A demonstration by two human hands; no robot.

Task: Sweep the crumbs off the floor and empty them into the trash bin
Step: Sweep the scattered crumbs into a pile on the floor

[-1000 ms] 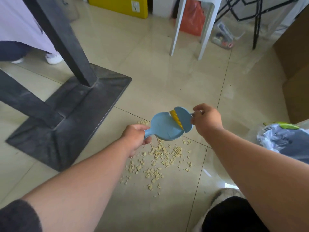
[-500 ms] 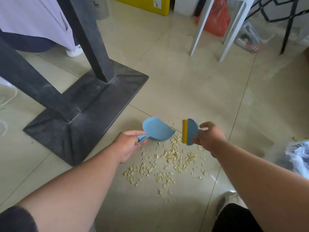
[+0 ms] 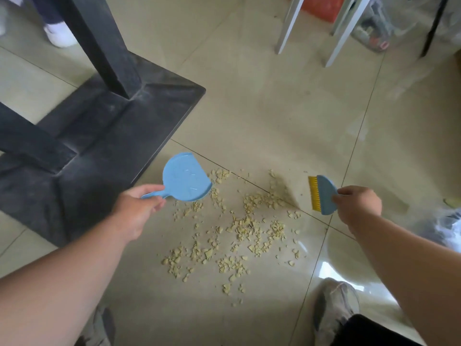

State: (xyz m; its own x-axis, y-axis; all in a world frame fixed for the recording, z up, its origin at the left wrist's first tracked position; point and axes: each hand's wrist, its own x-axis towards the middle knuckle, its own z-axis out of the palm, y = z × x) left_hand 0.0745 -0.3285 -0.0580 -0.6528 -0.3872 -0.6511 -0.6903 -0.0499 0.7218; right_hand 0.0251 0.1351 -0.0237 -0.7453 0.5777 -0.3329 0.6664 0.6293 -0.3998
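Pale yellow crumbs (image 3: 239,231) lie scattered over the beige floor tiles between my two hands. My left hand (image 3: 139,206) grips the handle of a small blue dustpan (image 3: 185,178), which is held low at the left edge of the crumbs. My right hand (image 3: 356,203) pinches a small blue brush (image 3: 323,194) with yellow bristles pointing left, at the right edge of the crumbs. The dustpan holds no crumbs that I can see. A plastic-lined bag (image 3: 449,228) shows at the right edge; I cannot tell if it is the trash bin.
A black table base (image 3: 104,136) with a slanted post stands close on the left. White stool legs (image 3: 287,28) and an orange bag (image 3: 321,6) are at the back. My shoes (image 3: 334,308) stand near the bottom. Another person's white shoe (image 3: 58,36) is at top left.
The brush and dustpan, first nested together, have been pulled apart. My right hand carried the brush to the right, my left hand took the dustpan left and lower toward the floor.
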